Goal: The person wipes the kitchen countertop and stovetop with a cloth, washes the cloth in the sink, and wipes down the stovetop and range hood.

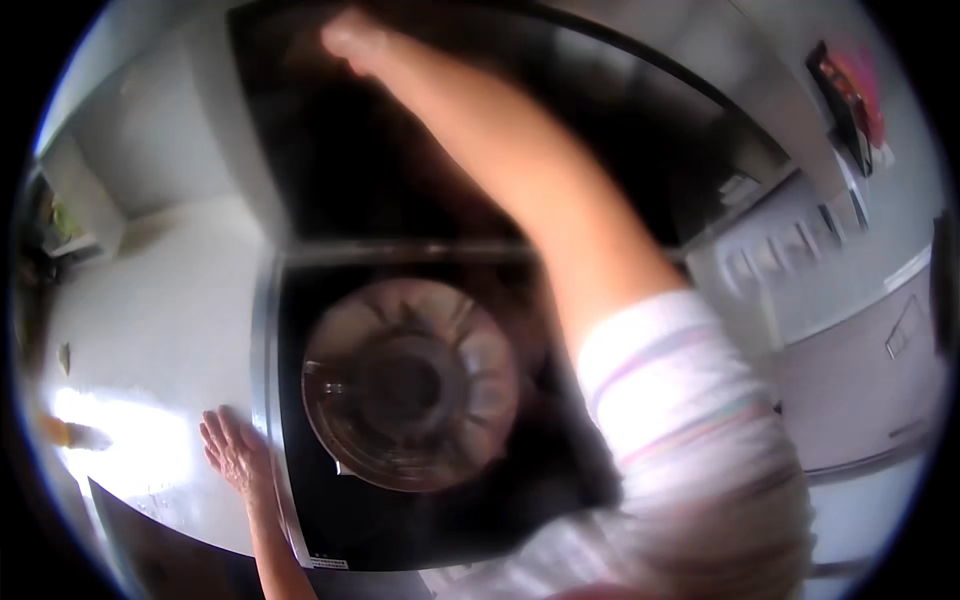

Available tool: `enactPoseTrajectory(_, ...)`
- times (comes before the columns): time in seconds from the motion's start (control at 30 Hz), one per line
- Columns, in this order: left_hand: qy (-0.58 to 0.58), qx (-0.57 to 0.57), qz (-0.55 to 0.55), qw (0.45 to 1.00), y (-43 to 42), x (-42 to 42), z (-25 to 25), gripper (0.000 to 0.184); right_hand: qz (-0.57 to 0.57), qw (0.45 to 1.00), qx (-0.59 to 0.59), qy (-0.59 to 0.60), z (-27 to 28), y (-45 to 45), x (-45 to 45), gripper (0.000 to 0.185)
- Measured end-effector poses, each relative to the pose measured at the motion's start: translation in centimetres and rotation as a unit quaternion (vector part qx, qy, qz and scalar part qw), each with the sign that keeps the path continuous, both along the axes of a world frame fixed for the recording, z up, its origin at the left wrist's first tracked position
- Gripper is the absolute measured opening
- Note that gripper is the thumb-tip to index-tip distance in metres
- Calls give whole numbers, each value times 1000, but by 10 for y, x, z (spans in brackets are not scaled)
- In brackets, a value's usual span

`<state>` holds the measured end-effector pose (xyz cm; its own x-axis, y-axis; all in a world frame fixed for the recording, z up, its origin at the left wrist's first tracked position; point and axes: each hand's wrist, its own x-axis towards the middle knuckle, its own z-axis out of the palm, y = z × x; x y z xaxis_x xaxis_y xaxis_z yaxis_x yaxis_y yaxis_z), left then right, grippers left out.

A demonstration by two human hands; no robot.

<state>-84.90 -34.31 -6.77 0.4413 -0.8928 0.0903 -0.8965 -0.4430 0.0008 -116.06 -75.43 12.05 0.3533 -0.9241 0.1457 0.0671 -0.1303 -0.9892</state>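
Note:
My left hand (236, 452) lies on the white countertop (160, 320) beside the cooktop's left edge, palm down with its fingers apart. Stretched up and away, my right hand (355, 42) is near the upper left of a glossy black panel (620, 130), which looks like a range hood. That hand is blurred, so its fingers and any contact with the panel cannot be made out. Between my arms, a wide, round, shiny pan (480, 400) with a dark centre stands on the black cooktop (400, 530). Whether it has a clear lid is unclear.
A bright glare covers the counter near a yellowish object (70, 433) at the far left. Pale drawers or cabinets (860, 380) are on the right. A red and dark item (855, 105) hangs or stands at the upper right. The cooktop has a raised left edge.

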Motion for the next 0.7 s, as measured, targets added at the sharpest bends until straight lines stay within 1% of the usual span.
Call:
enactPoseTrajectory(0.1,-27,10,0,1000,-1,3,-6,52,-16,999,-28,7,29,11,-58,35)
enactPoseTrajectory(0.17,-29,20,-5,999,-1,-1,1,53,-40,998,-42,21,50,23,-133,36)
enactPoseTrajectory(0.23,-49,1,-8,999,0,5,-10,54,-73,996,-53,27,62,41,-222,37)
enactPoseTrajectory(0.3,-69,2,-15,997,-1,16,-22,54,-188,981,-41,-7,64,82,-301,40)
enactPoseTrajectory(0.33,-85,13,-15,996,-1,14,-21,54,-230,972,-35,-38,50,55,-367,29)
enactPoseTrajectory(0.4,-100,27,-17,994,0,19,-25,56,-373,927,13,-36,80,118,-409,32)
enactPoseTrajectory(0.43,-100,50,-1,994,-2,9,-15,52,-353,933,-7,-74,78,123,-456,33)
enactPoseTrajectory(0.5,-76,56,-1,995,-2,-11,6,48,-464,882,-84,18,88,137,-504,33)
enactPoseTrajectory(0.53,-61,63,7,996,-2,-22,17,46,-515,843,-119,94,93,142,-528,32)
enactPoseTrajectory(0.57,-79,56,-3,995,-2,-16,11,46,-552,801,-134,189,97,146,-546,31)
enactPoseTrajectory(0.6,-83,51,-1,995,-4,0,-3,46,-575,747,-133,306,99,148,-564,30)
enactPoseTrajectory(0.63,-86,46,2,995,-4,10,-16,47,-569,687,-106,440,101,149,-578,29)
enactPoseTrajectory(0.67,-81,44,4,996,-3,10,-18,47,-543,617,-73,566,101,151,-583,28)
enactPoseTrajectory(0.7,-76,42,8,996,-4,12,-20,47,-496,548,-39,672,96,149,-585,28)
